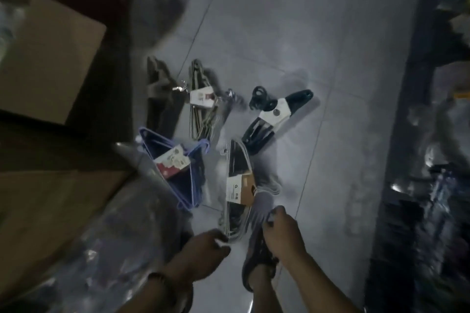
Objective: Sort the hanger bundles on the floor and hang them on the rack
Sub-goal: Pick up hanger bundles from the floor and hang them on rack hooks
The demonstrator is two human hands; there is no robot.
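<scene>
Both forearms enter from the bottom edge; dark band on the left wrist. Heavy motion blur throughout.

Sandalled foot planted on the pale tiled floor, between the two hands.

Left hand: fingers curled, grip clamped on the near tip of the grey hanger bundle.

Right hand: fingers curled, grip closed round the grey ends at the same bundle's near right edge. Blur hides the finer finger placement.

Grey hanger bundle lies lengthwise on the floor, running away from the hands; white-and-brown label wrapped across its middle.

Just left of it: blue hanger bundle, triangular, with a red-and-white label, its near corner beside clear-wrapped goods at lower left.

Further out, right of centre: black hanger bundle, angled, white label around it, hooks pointing left.

Further left, at about the same depth: beige hanger bundle with a small white tag, metal hooks beside it.

Left of that, touching or nearly so: brown hanger bundle, against a dark shadowed edge.

Cardboard box at far left, another below it. Dark shelving down the right side, contents unreadable.
</scene>
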